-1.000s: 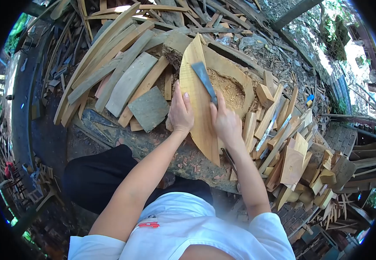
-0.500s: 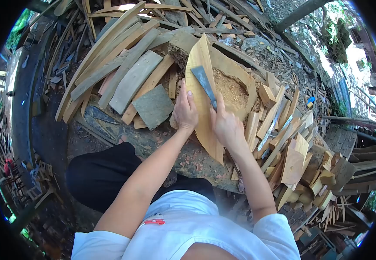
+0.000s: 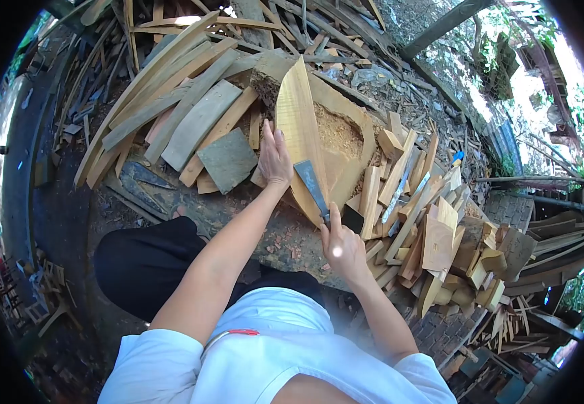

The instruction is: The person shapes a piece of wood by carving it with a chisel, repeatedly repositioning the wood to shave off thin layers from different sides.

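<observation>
A pale, leaf-shaped wooden board (image 3: 297,114) with a pointed top stands tilted against a hollowed wooden block (image 3: 369,145). My left hand (image 3: 276,160) holds the board's left edge, its fingers stretched upward along that side. In my right hand (image 3: 346,254) is a chisel (image 3: 313,185) with a broad, flared metal blade. The blade lies over the lower part of the board, its wide end pointing up and left. My right fingers wrap round the narrow end, hiding the grip. Wood shavings (image 3: 338,128) fill the block's hollow.
Long curved planks (image 3: 164,81) are stacked at the left, beside a square grey wood piece (image 3: 227,160). Many offcuts (image 3: 438,246) pile up at the right. Reddish chips (image 3: 285,244) lie on the worn bench (image 3: 238,225) before my knees.
My right hand has drawn the chisel down along the board, toward me. My left hand stays at the board's left edge. The whole view has shifted slightly.
</observation>
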`<state>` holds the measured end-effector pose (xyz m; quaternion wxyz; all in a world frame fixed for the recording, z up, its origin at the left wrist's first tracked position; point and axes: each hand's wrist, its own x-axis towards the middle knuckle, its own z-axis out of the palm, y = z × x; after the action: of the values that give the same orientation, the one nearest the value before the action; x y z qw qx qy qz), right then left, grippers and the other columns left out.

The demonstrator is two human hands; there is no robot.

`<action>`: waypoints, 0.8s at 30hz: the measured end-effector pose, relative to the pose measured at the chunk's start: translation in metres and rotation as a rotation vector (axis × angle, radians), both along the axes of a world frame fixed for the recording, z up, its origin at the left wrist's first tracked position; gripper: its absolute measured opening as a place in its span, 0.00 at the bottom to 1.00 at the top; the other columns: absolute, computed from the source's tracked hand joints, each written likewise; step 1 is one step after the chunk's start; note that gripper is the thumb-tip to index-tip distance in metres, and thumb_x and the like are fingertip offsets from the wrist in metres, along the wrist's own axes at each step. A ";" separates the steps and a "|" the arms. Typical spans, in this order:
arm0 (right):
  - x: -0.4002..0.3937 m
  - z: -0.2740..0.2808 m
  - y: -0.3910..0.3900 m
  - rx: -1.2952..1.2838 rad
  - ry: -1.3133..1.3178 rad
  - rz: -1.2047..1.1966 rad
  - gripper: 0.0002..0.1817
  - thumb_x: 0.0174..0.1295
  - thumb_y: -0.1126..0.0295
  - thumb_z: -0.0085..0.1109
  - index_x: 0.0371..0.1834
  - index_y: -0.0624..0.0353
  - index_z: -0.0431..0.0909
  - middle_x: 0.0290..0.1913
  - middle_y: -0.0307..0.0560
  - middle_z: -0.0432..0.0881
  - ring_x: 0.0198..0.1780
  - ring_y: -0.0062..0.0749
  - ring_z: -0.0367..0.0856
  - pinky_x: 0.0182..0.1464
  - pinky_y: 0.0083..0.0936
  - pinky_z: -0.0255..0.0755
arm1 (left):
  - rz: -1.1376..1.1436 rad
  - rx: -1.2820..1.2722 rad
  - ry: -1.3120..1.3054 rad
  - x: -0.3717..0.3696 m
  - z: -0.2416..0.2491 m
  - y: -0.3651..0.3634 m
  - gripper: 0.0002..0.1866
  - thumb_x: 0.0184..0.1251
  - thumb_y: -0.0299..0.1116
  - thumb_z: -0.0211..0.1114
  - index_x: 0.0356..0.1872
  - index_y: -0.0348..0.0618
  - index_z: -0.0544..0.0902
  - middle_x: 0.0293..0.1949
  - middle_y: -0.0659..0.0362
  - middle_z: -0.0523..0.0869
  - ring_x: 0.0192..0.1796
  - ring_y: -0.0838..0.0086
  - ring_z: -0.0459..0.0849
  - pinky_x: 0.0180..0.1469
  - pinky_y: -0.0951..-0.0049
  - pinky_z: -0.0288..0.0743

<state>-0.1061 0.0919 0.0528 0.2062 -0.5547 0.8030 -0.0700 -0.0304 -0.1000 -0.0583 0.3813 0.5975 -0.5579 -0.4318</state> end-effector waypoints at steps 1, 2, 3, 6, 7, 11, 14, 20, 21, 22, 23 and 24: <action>-0.002 0.002 -0.008 0.004 0.017 0.007 0.30 0.68 0.57 0.52 0.69 0.60 0.60 0.20 0.60 0.81 0.24 0.57 0.83 0.24 0.47 0.78 | 0.003 -0.010 0.005 0.000 -0.001 0.004 0.32 0.79 0.51 0.36 0.73 0.37 0.58 0.69 0.44 0.68 0.70 0.51 0.67 0.69 0.58 0.60; -0.005 0.003 -0.023 0.031 0.047 0.000 0.29 0.69 0.56 0.51 0.68 0.61 0.61 0.21 0.60 0.81 0.24 0.57 0.84 0.25 0.47 0.78 | 0.065 -0.154 -0.077 0.004 -0.002 0.013 0.30 0.79 0.49 0.40 0.72 0.38 0.60 0.68 0.44 0.68 0.69 0.50 0.67 0.69 0.57 0.59; -0.006 0.005 -0.045 0.061 0.071 -0.008 0.28 0.69 0.56 0.50 0.66 0.61 0.62 0.21 0.61 0.81 0.25 0.57 0.84 0.25 0.47 0.78 | 0.125 -0.294 -0.166 0.010 -0.003 0.026 0.29 0.78 0.47 0.44 0.71 0.39 0.61 0.67 0.44 0.68 0.68 0.50 0.67 0.68 0.56 0.58; -0.015 -0.026 -0.111 -0.094 0.061 -0.011 0.22 0.70 0.55 0.48 0.58 0.60 0.65 0.25 0.64 0.82 0.28 0.59 0.84 0.29 0.50 0.79 | -0.037 -0.277 -0.243 0.031 0.015 0.097 0.26 0.75 0.41 0.53 0.68 0.38 0.64 0.64 0.45 0.68 0.65 0.53 0.67 0.67 0.58 0.60; -0.016 -0.037 -0.124 -0.139 0.068 -0.004 0.21 0.70 0.54 0.48 0.56 0.60 0.66 0.26 0.64 0.83 0.29 0.60 0.84 0.30 0.51 0.79 | -0.083 -0.213 -0.210 0.037 0.016 0.120 0.25 0.73 0.39 0.56 0.66 0.38 0.66 0.62 0.45 0.67 0.63 0.55 0.68 0.65 0.61 0.61; -0.011 -0.022 -0.107 -0.053 0.050 0.002 0.20 0.70 0.54 0.48 0.53 0.60 0.67 0.26 0.66 0.82 0.30 0.62 0.84 0.31 0.52 0.78 | -0.117 0.166 -0.044 0.044 0.022 0.175 0.24 0.71 0.42 0.61 0.60 0.38 0.70 0.57 0.45 0.73 0.59 0.61 0.74 0.61 0.64 0.66; -0.003 -0.009 -0.031 0.096 0.033 -0.003 0.19 0.70 0.55 0.48 0.52 0.60 0.68 0.22 0.63 0.81 0.26 0.61 0.83 0.26 0.51 0.77 | -0.275 0.642 0.475 0.038 -0.002 0.181 0.27 0.69 0.44 0.64 0.60 0.35 0.70 0.51 0.49 0.80 0.55 0.69 0.79 0.57 0.70 0.72; -0.007 0.002 -0.015 0.068 -0.004 0.047 0.18 0.71 0.56 0.47 0.52 0.59 0.66 0.21 0.65 0.80 0.27 0.64 0.82 0.28 0.54 0.75 | -0.297 0.779 0.614 0.042 0.000 0.174 0.25 0.72 0.43 0.62 0.61 0.37 0.71 0.49 0.59 0.82 0.48 0.78 0.80 0.49 0.79 0.72; -0.005 0.000 -0.040 0.078 0.023 0.043 0.17 0.71 0.56 0.47 0.52 0.58 0.67 0.22 0.65 0.80 0.27 0.64 0.82 0.29 0.55 0.75 | -0.284 0.816 0.606 0.041 0.006 0.172 0.25 0.72 0.43 0.62 0.60 0.36 0.71 0.47 0.60 0.82 0.48 0.79 0.79 0.49 0.79 0.72; -0.006 -0.007 -0.060 0.039 0.020 0.043 0.17 0.71 0.55 0.47 0.51 0.58 0.67 0.22 0.65 0.80 0.28 0.65 0.82 0.30 0.55 0.75 | -0.273 0.848 0.594 0.042 0.010 0.171 0.25 0.71 0.43 0.63 0.60 0.35 0.71 0.46 0.60 0.82 0.47 0.80 0.79 0.48 0.79 0.71; -0.006 -0.014 -0.080 -0.008 0.018 0.039 0.17 0.71 0.55 0.47 0.51 0.57 0.67 0.22 0.66 0.81 0.29 0.65 0.82 0.32 0.56 0.76 | -0.285 0.839 0.581 0.042 0.012 0.169 0.25 0.71 0.43 0.63 0.60 0.35 0.71 0.46 0.60 0.82 0.47 0.80 0.79 0.48 0.79 0.71; -0.007 -0.022 -0.100 -0.041 0.027 0.033 0.17 0.71 0.55 0.47 0.50 0.57 0.66 0.23 0.66 0.81 0.29 0.66 0.82 0.32 0.56 0.76 | -0.311 0.818 0.515 0.042 0.014 0.166 0.23 0.71 0.42 0.63 0.58 0.35 0.72 0.45 0.60 0.82 0.46 0.80 0.79 0.48 0.78 0.72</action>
<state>-0.1126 -0.0085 0.0312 0.1850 -0.5728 0.7950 -0.0753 0.0114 0.0664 -0.0440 0.1722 0.4820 -0.3133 -0.7999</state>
